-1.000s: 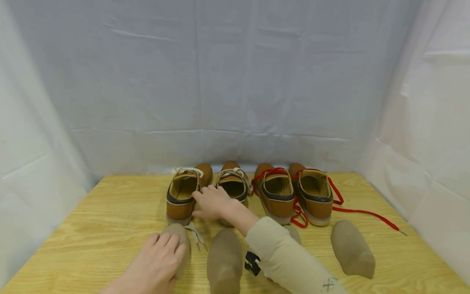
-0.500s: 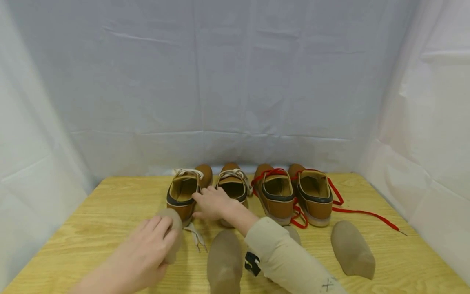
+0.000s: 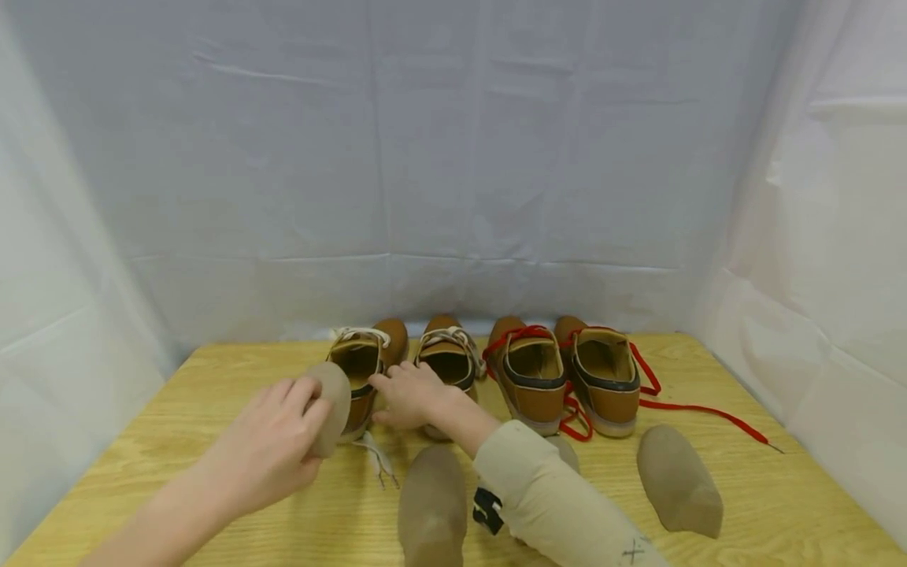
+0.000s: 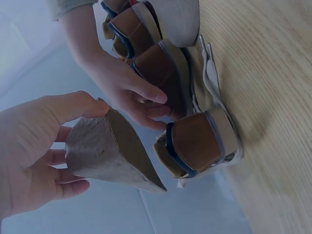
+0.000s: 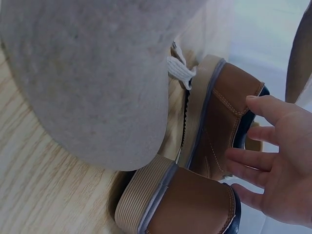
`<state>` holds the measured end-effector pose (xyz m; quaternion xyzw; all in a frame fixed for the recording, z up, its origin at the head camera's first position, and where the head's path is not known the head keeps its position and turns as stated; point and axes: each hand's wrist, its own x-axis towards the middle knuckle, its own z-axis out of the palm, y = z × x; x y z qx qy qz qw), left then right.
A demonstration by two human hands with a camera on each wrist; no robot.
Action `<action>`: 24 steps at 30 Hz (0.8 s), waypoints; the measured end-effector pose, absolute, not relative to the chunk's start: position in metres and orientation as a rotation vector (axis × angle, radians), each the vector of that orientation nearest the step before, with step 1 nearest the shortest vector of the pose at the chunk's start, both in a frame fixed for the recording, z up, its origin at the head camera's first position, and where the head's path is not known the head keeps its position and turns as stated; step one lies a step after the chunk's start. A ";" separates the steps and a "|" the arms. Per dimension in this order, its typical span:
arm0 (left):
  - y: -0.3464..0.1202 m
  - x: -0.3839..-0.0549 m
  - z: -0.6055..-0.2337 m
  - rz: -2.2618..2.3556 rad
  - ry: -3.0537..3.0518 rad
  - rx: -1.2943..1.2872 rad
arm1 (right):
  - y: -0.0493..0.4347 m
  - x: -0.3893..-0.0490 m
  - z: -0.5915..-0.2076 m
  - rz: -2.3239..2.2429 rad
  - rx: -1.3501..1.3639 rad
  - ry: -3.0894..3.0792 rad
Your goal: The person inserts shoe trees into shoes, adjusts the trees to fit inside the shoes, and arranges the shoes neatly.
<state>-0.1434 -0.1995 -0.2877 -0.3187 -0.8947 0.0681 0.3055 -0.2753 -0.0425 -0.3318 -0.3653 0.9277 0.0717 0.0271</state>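
My left hand (image 3: 272, 437) grips a hollow grey-brown moulded shoe insert (image 3: 335, 409), raised off the table just behind the leftmost brown shoe (image 3: 361, 408). In the left wrist view, the thumb is on the edge of the insert (image 4: 100, 148) and the fingers lie beneath it. My right hand (image 3: 411, 396) reaches between the leftmost shoe and the second brown shoe (image 3: 442, 324), both with white laces. In the right wrist view, its thumb lies against the heel side of the leftmost shoe (image 5: 224, 105), and the fingers are loosely extended along it.
Two brown shoes with red laces, one inner (image 3: 534, 402) and one outer (image 3: 612, 405), stand to the right. More inserts lie in front, one in the middle (image 3: 432, 504) and one at right (image 3: 680, 480). A red lace (image 3: 708, 409) trails right. White cloth (image 3: 453, 157) encloses the table.
My left hand has lifted the insert off the table and brought it forward and a little left, up to the leftmost shoe's heel. The right hand stays in place.
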 end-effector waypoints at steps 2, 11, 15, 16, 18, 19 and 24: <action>-0.202 -0.147 -0.288 0.190 -2.380 -0.826 | -0.042 -0.276 -0.332 0.215 -1.129 2.864; -0.206 -0.159 -0.287 0.279 -2.313 -0.805 | -0.041 -0.277 -0.331 0.181 -1.120 2.859; -0.207 -0.165 -0.288 0.326 -2.261 -0.790 | -0.039 -0.278 -0.329 0.159 -1.097 2.850; -0.207 -0.166 -0.288 0.324 -2.260 -0.788 | -0.039 -0.278 -0.329 0.154 -1.093 2.847; -0.207 -0.167 -0.288 0.309 -2.280 -0.784 | -0.039 -0.278 -0.328 0.153 -1.094 2.844; -0.207 -0.168 -0.289 0.297 -2.298 -0.784 | -0.039 -0.278 -0.328 0.155 -1.093 2.843; -0.207 -0.172 -0.290 0.202 -2.415 -0.781 | -0.039 -0.278 -0.328 0.163 -1.075 2.845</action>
